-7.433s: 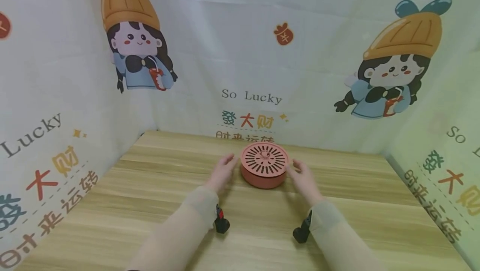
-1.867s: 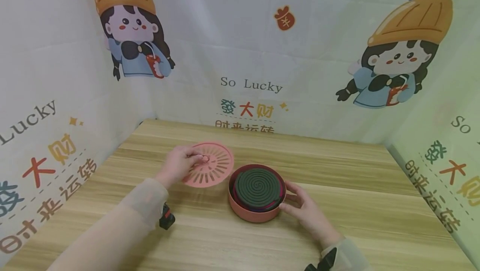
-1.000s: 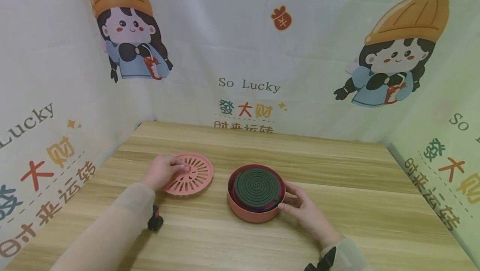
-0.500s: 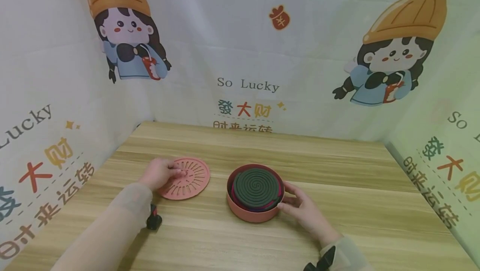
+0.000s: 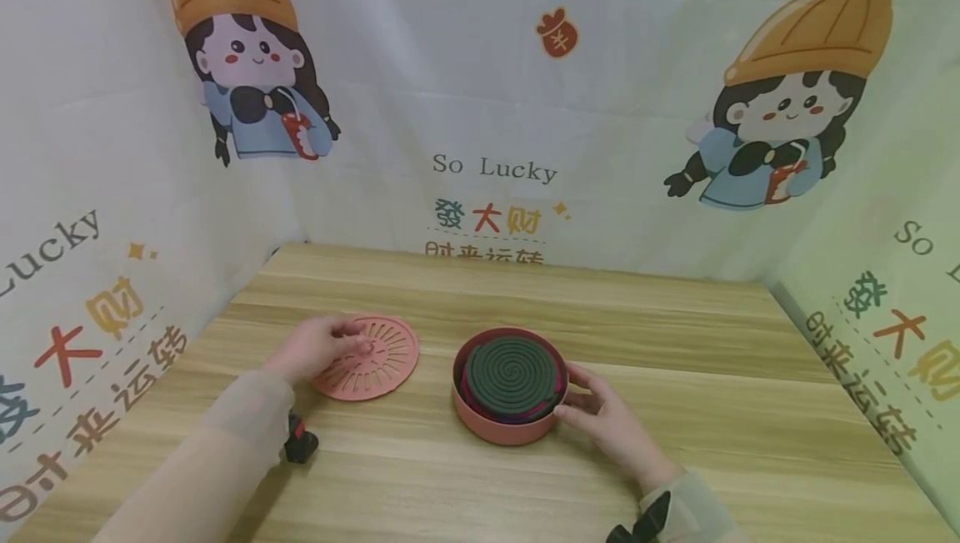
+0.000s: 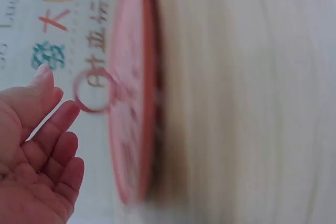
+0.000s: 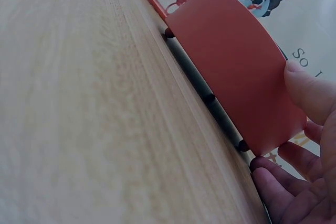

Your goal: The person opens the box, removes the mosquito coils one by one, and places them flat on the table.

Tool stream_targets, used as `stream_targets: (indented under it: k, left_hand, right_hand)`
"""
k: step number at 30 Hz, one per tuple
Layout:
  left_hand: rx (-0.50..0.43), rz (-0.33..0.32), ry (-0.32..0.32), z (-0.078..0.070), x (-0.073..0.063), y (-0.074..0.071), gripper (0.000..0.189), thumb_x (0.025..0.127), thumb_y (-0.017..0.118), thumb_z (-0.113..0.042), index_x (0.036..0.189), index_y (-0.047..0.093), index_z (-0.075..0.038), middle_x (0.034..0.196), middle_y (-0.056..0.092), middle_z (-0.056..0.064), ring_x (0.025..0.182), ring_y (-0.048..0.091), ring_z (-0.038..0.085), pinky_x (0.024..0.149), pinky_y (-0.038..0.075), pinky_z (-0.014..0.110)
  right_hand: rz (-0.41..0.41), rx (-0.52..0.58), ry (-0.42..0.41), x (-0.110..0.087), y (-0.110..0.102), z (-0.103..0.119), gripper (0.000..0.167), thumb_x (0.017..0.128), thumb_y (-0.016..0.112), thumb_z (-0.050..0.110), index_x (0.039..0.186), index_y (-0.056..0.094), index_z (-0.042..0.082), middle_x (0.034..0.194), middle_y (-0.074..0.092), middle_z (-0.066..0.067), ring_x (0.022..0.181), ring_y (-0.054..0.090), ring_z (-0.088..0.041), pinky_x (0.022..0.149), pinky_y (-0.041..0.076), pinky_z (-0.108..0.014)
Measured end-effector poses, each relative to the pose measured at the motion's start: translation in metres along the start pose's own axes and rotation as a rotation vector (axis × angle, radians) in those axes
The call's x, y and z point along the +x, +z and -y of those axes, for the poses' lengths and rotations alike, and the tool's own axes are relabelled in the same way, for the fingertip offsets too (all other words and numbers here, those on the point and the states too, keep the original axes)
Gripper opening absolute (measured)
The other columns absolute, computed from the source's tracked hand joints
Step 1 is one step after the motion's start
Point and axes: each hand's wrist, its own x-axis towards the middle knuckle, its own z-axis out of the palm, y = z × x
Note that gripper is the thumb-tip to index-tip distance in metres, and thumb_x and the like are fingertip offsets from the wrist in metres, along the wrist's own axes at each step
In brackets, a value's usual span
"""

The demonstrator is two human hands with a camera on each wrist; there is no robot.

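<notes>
A round pink slotted lid lies flat on the table at the left. My left hand hovers at its ring handle; in the left wrist view the fingers are loosely bent, apart from the ring. Right of the lid stands a round pink mosquito coil box without its cover. Inside it a dark green mosquito coil tops a stack with a magenta edge showing beneath. My right hand holds the box's right side, thumb and fingers spread around the wall.
The wood-grain table extends around the box and lid. A white printed cloth hangs behind and along both sides. Small dark feet raise the box slightly off the tabletop.
The lid came off the box, was carried left by my left hand and set on the table. Just now the left fingers have let go of its ring. My right hand stays on the box.
</notes>
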Motion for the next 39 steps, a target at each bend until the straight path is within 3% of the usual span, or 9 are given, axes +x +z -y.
stream_targets:
  k: [5, 8, 16, 21, 25, 29, 35, 39]
  left_hand:
    - [-0.05, -0.003, 0.088, -0.02, -0.008, 0.007, 0.049, 0.096, 0.057, -0.041, 0.133, 0.058, -0.008, 0.129, 0.059, 0.014, 0.116, 0.055, 0.028, 0.099, 0.046, 0.048]
    - [-0.199, 0.014, 0.12, -0.033, -0.013, 0.019, 0.051, 0.097, 0.056, -0.041, 0.134, 0.056, -0.007, 0.133, 0.056, 0.014, 0.122, 0.051, 0.029, 0.104, 0.042, 0.049]
    - [-0.521, -0.038, 0.099, -0.067, -0.022, 0.061, 0.048, 0.098, 0.057, -0.032, 0.136, 0.053, -0.003, 0.137, 0.052, 0.015, 0.13, 0.044, 0.028, 0.112, 0.034, 0.047]
    - [-0.58, -0.05, 0.099, -0.078, -0.026, 0.09, 0.047, 0.097, 0.058, -0.03, 0.136, 0.052, -0.005, 0.136, 0.053, 0.013, 0.128, 0.047, 0.026, 0.11, 0.036, 0.048]
    - [-0.661, -0.036, 0.104, -0.083, -0.027, 0.11, 0.05, 0.096, 0.06, -0.027, 0.137, 0.048, -0.001, 0.137, 0.051, 0.015, 0.127, 0.046, 0.029, 0.108, 0.039, 0.049]
    - [-0.773, 0.002, 0.112, -0.082, -0.025, 0.122, 0.054, 0.094, 0.063, -0.022, 0.139, 0.044, 0.0, 0.141, 0.046, 0.016, 0.131, 0.041, 0.031, 0.111, 0.034, 0.049]
    - [-0.803, 0.088, 0.147, -0.069, -0.021, 0.132, 0.065, 0.091, 0.068, -0.021, 0.145, 0.039, -0.003, 0.149, 0.038, 0.016, 0.139, 0.032, 0.032, 0.116, 0.025, 0.048]
    - [-0.795, 0.183, 0.2, -0.064, -0.021, 0.133, 0.068, 0.092, 0.066, -0.021, 0.15, 0.033, -0.01, 0.155, 0.029, 0.014, 0.142, 0.024, 0.034, 0.117, 0.02, 0.049]
  right_hand:
    - [0.004, 0.007, -0.003, 0.0, 0.0, 0.0, 0.07, 0.089, 0.07, 0.016, 0.148, 0.034, 0.007, 0.149, 0.034, -0.019, 0.124, 0.049, -0.033, 0.097, 0.048, -0.03]
    - [0.012, 0.013, -0.004, 0.0, 0.0, 0.0, 0.07, 0.089, 0.07, 0.016, 0.148, 0.033, 0.007, 0.149, 0.033, -0.02, 0.125, 0.048, -0.033, 0.098, 0.047, -0.03]
    - [0.002, 0.011, 0.021, 0.001, 0.0, -0.001, 0.069, 0.089, 0.069, 0.017, 0.148, 0.034, 0.01, 0.149, 0.034, -0.016, 0.127, 0.046, -0.033, 0.098, 0.047, -0.03]
    - [-0.014, 0.0, 0.021, 0.001, 0.0, -0.002, 0.069, 0.088, 0.071, 0.018, 0.148, 0.036, 0.011, 0.148, 0.037, -0.015, 0.127, 0.047, -0.033, 0.101, 0.046, -0.036]
    - [-0.003, 0.008, 0.012, 0.001, -0.001, -0.003, 0.069, 0.089, 0.069, 0.018, 0.149, 0.034, 0.011, 0.148, 0.036, -0.017, 0.128, 0.045, -0.034, 0.102, 0.046, -0.039]
    - [0.004, 0.006, 0.006, 0.001, -0.002, -0.004, 0.07, 0.09, 0.069, 0.019, 0.149, 0.033, 0.011, 0.148, 0.035, -0.018, 0.128, 0.045, -0.035, 0.103, 0.045, -0.039]
    - [0.012, 0.001, 0.017, 0.0, -0.003, -0.005, 0.07, 0.09, 0.068, 0.02, 0.149, 0.032, 0.01, 0.148, 0.035, -0.018, 0.128, 0.044, -0.035, 0.105, 0.043, -0.042]
    - [0.016, 0.003, 0.014, -0.001, -0.003, -0.005, 0.069, 0.091, 0.067, 0.02, 0.149, 0.032, 0.01, 0.148, 0.034, -0.018, 0.129, 0.043, -0.035, 0.105, 0.043, -0.042]
